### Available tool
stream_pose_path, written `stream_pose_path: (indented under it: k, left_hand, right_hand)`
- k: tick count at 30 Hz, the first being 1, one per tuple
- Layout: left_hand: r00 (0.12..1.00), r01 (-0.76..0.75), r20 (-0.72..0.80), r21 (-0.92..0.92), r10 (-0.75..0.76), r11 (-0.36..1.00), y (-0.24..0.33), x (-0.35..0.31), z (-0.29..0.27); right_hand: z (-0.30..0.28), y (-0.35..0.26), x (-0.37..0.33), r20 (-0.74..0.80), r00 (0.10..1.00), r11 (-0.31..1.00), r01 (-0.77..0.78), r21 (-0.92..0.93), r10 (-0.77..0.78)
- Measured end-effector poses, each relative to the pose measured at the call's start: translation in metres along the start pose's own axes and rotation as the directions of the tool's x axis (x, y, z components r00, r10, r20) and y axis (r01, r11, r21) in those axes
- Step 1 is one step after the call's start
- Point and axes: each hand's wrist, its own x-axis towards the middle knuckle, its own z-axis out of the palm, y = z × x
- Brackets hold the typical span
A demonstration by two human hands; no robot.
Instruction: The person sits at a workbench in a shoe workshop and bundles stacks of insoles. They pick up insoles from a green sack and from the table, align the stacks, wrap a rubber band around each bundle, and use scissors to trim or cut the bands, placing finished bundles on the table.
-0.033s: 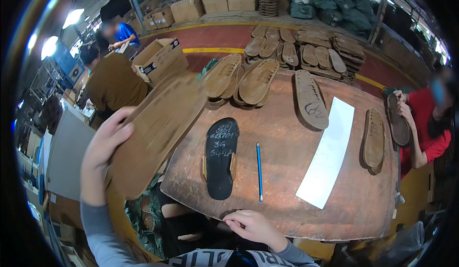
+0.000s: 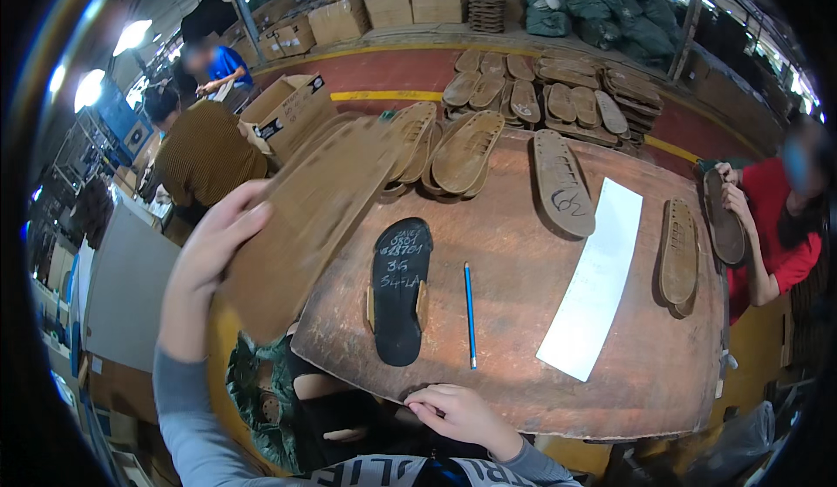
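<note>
At the left, my left hand [image 2: 231,230] grips a brown shoe sole [image 2: 318,199] by its side, thumb over the upper face. The sole is tilted, raised above the table's left edge, and blurred. My right hand [image 2: 458,413] rests at the table's near edge with its fingers curled in and nothing visible in them. Between the hands, a black sole-shaped template [image 2: 401,299] with handwriting and brown side tabs lies on the table. To its right is a blue pencil [image 2: 470,313].
The worn wooden table [image 2: 497,278] also bears a white paper strip [image 2: 597,278], a marked sole [image 2: 564,186], stacked soles [image 2: 466,156] and a sole pair [image 2: 677,256]. At right, a person in red [image 2: 776,234] holds a sole. Cartons [image 2: 283,108] and more people are at far left.
My left hand and the sole in it have shifted right, and the sole now overlaps the stacked soles more. My right hand stays at the table edge.
</note>
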Motion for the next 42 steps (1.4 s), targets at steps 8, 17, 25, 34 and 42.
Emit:
stream_pose_path:
  k: [8, 17, 25, 34, 42]
  left_hand:
    - [0.988, 0.149, 0.059, -0.093, -0.144, 0.984, -0.028, 0.229, 0.139]
    - [0.896, 0.044, -0.306, 0.782, 0.321, 0.622, -0.113, 0.252, 0.111]
    - [0.995, -0.025, -0.086, -0.679, -0.046, 0.734, -0.18, 0.217, 0.1]
    - [0.862, -0.396, -0.502, -0.584, 0.068, 0.709, -0.205, 0.213, 0.146]
    - [0.883, -0.452, -0.382, -0.54, 0.272, 0.71, -0.198, 0.21, 0.146]
  right_hand:
    - [-0.001, 0.006, -0.006, -0.003, 1.0, 0.996, -0.014, 0.085, 0.014]
    - [-0.006, 0.001, -0.01, -0.02, 1.0, 0.991, -0.017, 0.131, 0.02]
    - [-0.123, -0.039, -0.011, -0.063, 0.992, 0.918, -0.125, -0.377, 0.109]
    - [-0.22, 0.058, 0.159, -0.491, 0.725, 0.793, -0.6, -0.105, 0.483]
    - [-0.223, 0.125, 0.24, -0.735, 0.521, 0.64, -0.753, -0.157, 0.433]
